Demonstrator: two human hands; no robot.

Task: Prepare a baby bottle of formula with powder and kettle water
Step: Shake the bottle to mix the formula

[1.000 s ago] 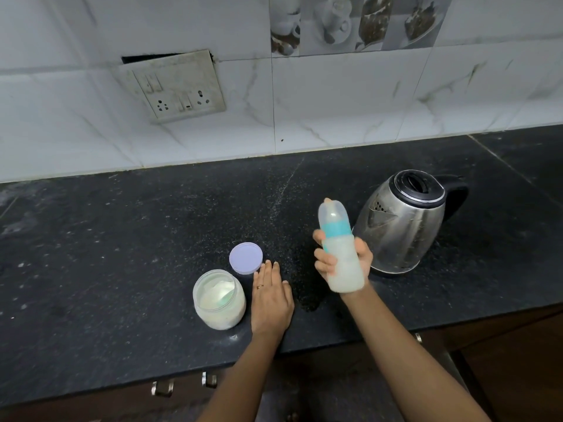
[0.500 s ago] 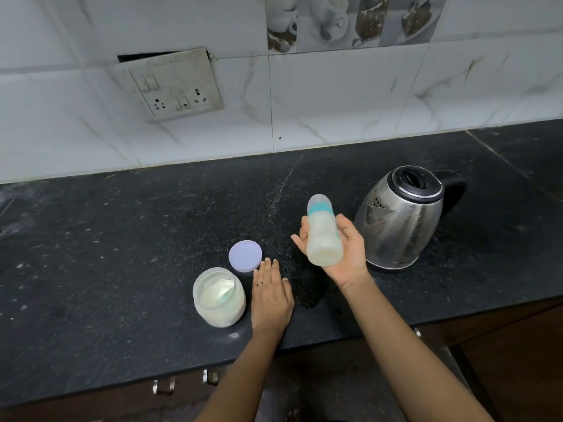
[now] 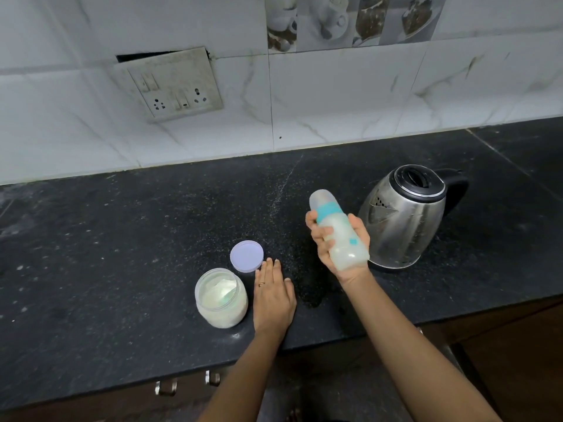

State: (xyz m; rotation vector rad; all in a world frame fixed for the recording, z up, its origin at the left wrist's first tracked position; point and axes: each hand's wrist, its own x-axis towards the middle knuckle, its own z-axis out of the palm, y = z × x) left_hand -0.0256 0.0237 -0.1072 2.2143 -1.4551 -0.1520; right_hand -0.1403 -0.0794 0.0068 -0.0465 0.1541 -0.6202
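Observation:
My right hand [image 3: 341, 248] grips a capped baby bottle [image 3: 338, 229] with a teal ring and milky liquid inside, held tilted above the counter, cap pointing up and left. My left hand [image 3: 272, 295] lies flat, palm down, on the black counter [image 3: 122, 239], holding nothing, a ring on one finger. Just left of it stands an open jar of white powder [image 3: 221, 296]. The jar's lilac lid [image 3: 246, 256] lies flat beyond my left fingertips. A steel electric kettle [image 3: 408, 217] with a black lid and handle stands right of the bottle.
A white marble-tiled wall [image 3: 335, 102] with a loose switch and socket plate [image 3: 173, 83] backs the counter. The counter's front edge runs above dark cabinets with metal handles [image 3: 166, 388]. Powder specks dust the counter.
The bottle in my right hand has swung: upright a second ago, tipped away half a second ago, now tilted with its base toward me. My left hand has stayed flat.

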